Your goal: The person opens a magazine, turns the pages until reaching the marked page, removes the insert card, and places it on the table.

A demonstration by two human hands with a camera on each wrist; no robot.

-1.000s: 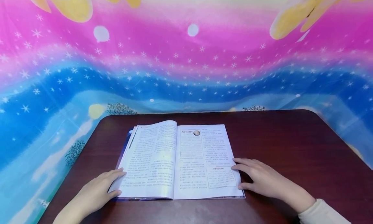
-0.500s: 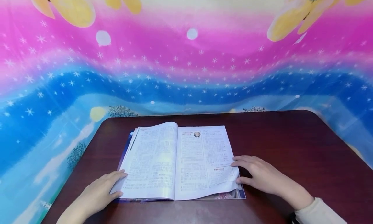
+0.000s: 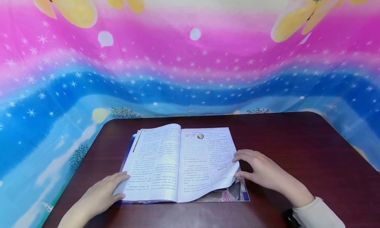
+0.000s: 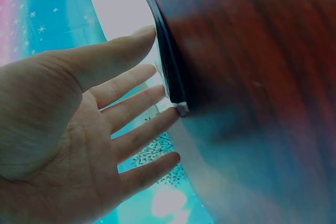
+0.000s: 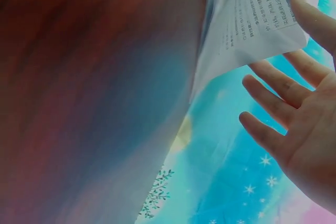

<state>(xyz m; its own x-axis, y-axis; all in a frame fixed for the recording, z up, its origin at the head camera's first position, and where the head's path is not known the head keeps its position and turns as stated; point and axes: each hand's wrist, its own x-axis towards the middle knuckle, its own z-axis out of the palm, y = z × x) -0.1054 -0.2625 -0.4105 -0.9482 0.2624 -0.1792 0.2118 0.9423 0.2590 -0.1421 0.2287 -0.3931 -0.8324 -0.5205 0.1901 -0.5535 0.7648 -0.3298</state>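
A magazine [image 3: 157,152] lies spread flat, its printed pages facing up, the left side thick and bulging near the spine. My left hand [image 3: 99,195] rests along its left edge; in the left wrist view the fingers stretch out spread, with the thumb touching the edge. At the right edge my right hand [image 3: 262,172] pinches a magazine page [image 3: 215,180] between thumb and fingers. That page's lower corner curls up off the stack, and a coloured picture page [image 3: 230,195] shows beneath it. The right wrist view shows the printed underside of the lifted page [image 5: 247,40].
The magazine lies on a dark reddish-brown table [image 3: 297,139] with rounded far corners. Behind and beside the table hangs a pink and blue cloth [image 3: 178,83] with snowflakes and yellow shapes. A light sleeve [image 3: 317,214] covers the right forearm.
The right hand has moved slightly up and left, raising the lower right corner of the page, so the picture page below is now exposed. The left hand has stayed at the left edge.
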